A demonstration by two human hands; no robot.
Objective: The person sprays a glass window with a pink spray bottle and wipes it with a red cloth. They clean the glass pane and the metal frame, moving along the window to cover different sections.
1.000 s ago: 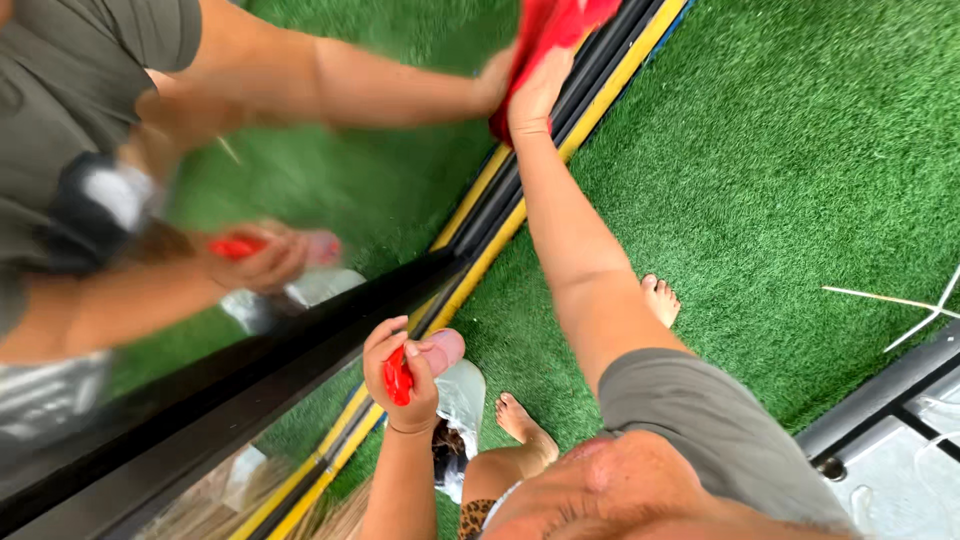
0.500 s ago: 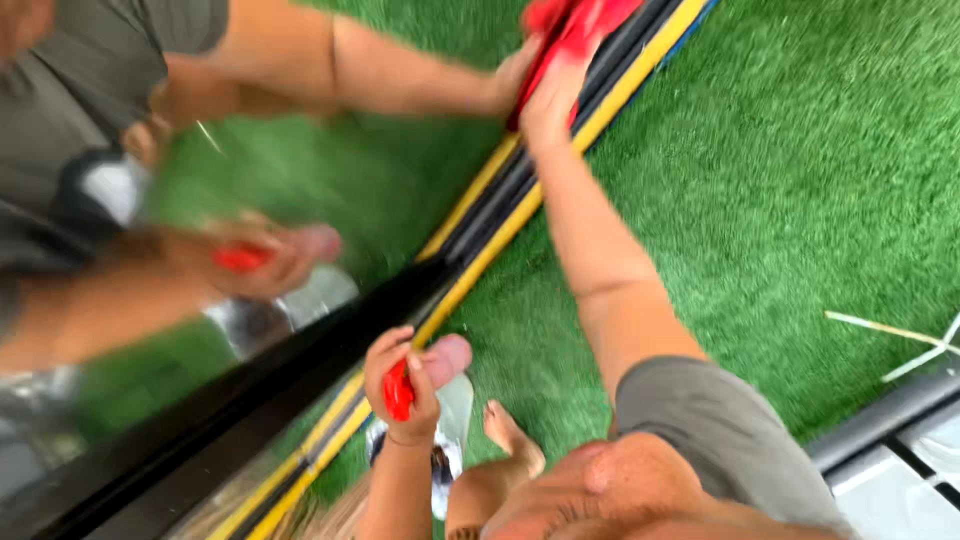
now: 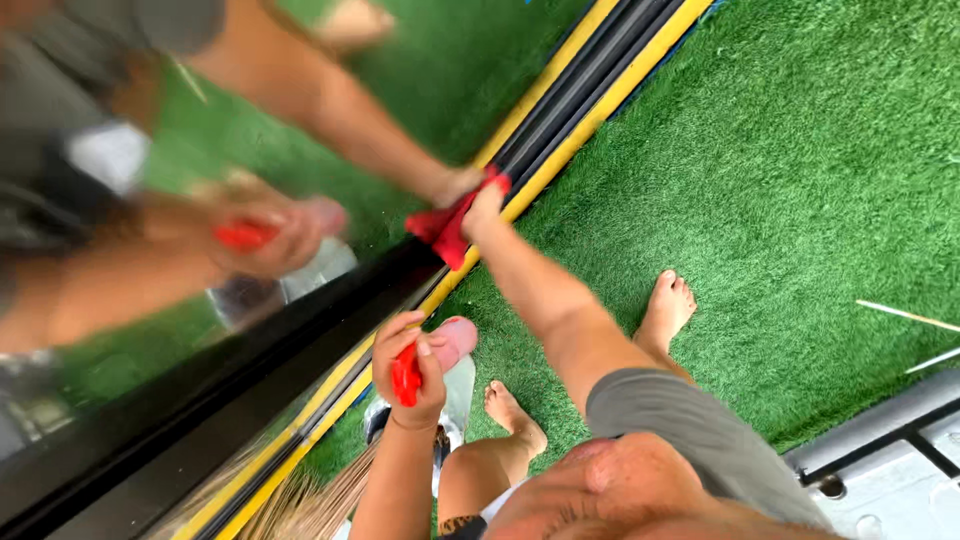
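Right hand (image 3: 487,208) is down low on the glass panel (image 3: 330,130), fingers closed over a bunched red cloth (image 3: 447,232) and pressing it against the pane just above the yellow-and-black bottom rail (image 3: 580,100). For a clean wipe here, my read is the cloth wants flattening out under the palm, with even pressure worked right into the corner where glass meets rail, since that edge looks like the place streaks would collect. Left hand (image 3: 410,365) sits nearer the body, wrapped tight round a spray bottle (image 3: 450,375), forefinger on its red trigger (image 3: 405,376), the pale nozzle poking out beside the dark upright frame (image 3: 250,375). Bare feet stand on the green artificial turf (image 3: 800,200), just beside the rail.
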